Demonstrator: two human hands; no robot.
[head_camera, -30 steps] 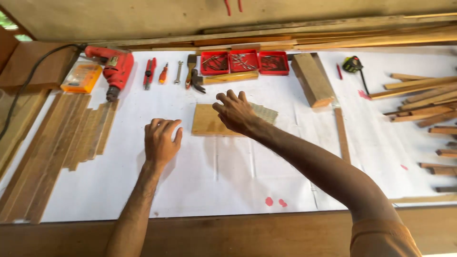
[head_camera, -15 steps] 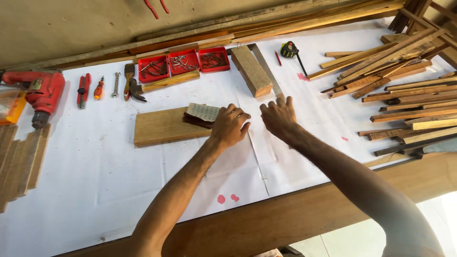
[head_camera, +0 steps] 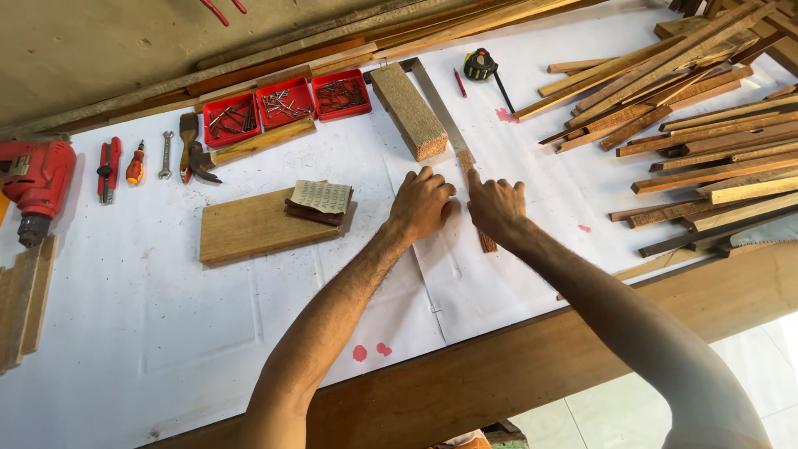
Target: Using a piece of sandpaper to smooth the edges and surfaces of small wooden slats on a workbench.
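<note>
My right hand (head_camera: 496,208) lies flat over a thin wooden strip (head_camera: 484,239) on the white paper, index finger stretched along the strip's far end. Beyond that end a grey metal bar (head_camera: 434,101) runs up toward the back. My left hand (head_camera: 422,205) rests just left of the strip, fingers loosely curled with their tips on the paper, holding nothing. To the left lies a flat wooden board (head_camera: 249,226) with a folded sheet of sandpaper (head_camera: 320,198) on a small dark block.
A thick wooden block (head_camera: 407,112) lies beyond my left hand. Three red trays of nails (head_camera: 284,104), a hammer (head_camera: 195,150), a spanner, screwdrivers and a red drill (head_camera: 33,179) sit at the back left. A tape measure (head_camera: 480,65) and several wooden slats (head_camera: 698,125) lie right.
Both hands have moved right, away from the board and sandpaper, to the thin strip. The view has shifted right as well.
</note>
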